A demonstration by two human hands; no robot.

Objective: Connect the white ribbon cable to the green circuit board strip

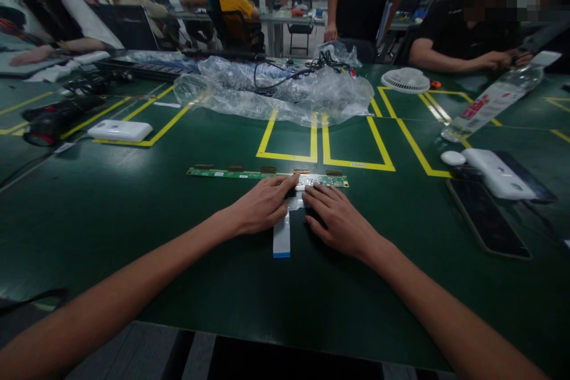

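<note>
A long, narrow green circuit board (243, 175) lies across the table in front of me, with several brown tabs along its far edge. A white flat ribbon cable (281, 234) with a blue end runs from the board's right part toward me. My left hand (262, 205) rests at the near side of the board; its index finger is stretched onto the board, and its thumb lies by the cable. Opposite it, my right hand (341, 219) has its fingers extended, tips at the white connector area beside the cable. The exact finger contact there is partly hidden.
Clear plastic wrap (276, 92) with black cables lies behind the board. A white power bank (120, 130) is at left. At right are a phone (487, 217), another white device (496, 173), a tilted water bottle (499, 98) and a small fan (405, 80). Other people sit and stand around.
</note>
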